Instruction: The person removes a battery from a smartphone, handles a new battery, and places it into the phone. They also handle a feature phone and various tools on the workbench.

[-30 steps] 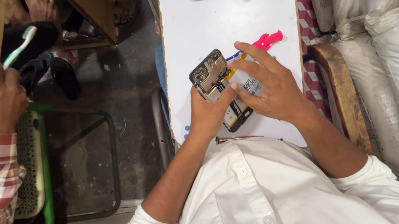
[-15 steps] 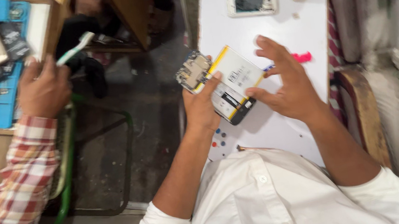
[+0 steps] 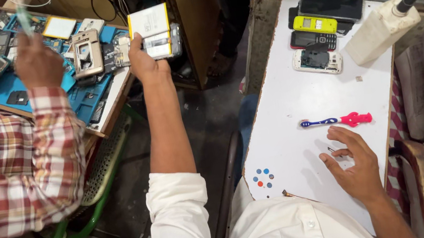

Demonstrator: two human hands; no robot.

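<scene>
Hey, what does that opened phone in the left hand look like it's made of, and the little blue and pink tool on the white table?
Opened phone in the left hand: dark frame, probably plastic or metal, with a white, yellow-edged battery, apparently foil-wrapped. Blue and pink tool near the right hand on the table: likely moulded plastic, judging by its bright solid colours.

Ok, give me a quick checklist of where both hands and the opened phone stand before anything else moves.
1. Left hand grips the opened phone: ok.
2. Phone is supported from below: not ok, held in air past the blue mat.
3. Right hand is empty on the white table: ok.
4. Blue and pink tool is close to the right hand: ok.
5. Co-worker's hands are free: not ok.
6. Loose screws: cannot tell.
</scene>
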